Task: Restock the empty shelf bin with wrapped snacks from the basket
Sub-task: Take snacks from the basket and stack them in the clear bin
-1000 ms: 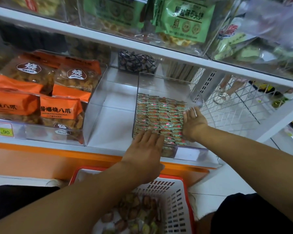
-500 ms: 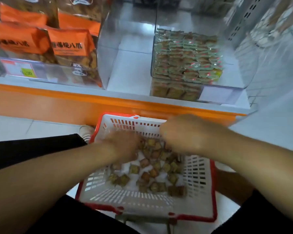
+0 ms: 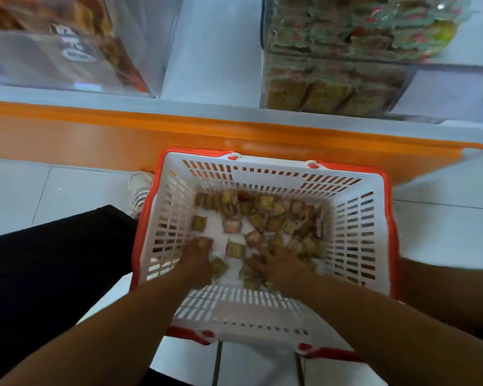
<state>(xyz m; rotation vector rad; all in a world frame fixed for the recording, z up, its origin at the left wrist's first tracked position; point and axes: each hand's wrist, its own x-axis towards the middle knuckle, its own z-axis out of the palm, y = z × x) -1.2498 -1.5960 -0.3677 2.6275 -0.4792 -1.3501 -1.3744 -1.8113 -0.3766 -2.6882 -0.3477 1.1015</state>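
Step in hand: gathering — both hands are down in the white slatted plastic basket with the red rim (image 3: 357, 235), among the small square wrapped snacks (image 3: 262, 218) scattered over its floor.
Left hand (image 3: 197, 254): on the snacks at the near-left; fingers look curled downward, but blur hides whether they grasp any.
Right hand (image 3: 279, 263): fingers spread over a cluster of packets near the middle, pressing or raking (no closed grasp shows).
Destination: the clear plastic shelf bin (image 3: 332, 79) stands above on the white shelf with the orange front edge (image 3: 95, 126), already holding rows of the same packets.
Next move: likely closing the fingers round a handful and lifting clear of the basket wall — loose packets may slip out.
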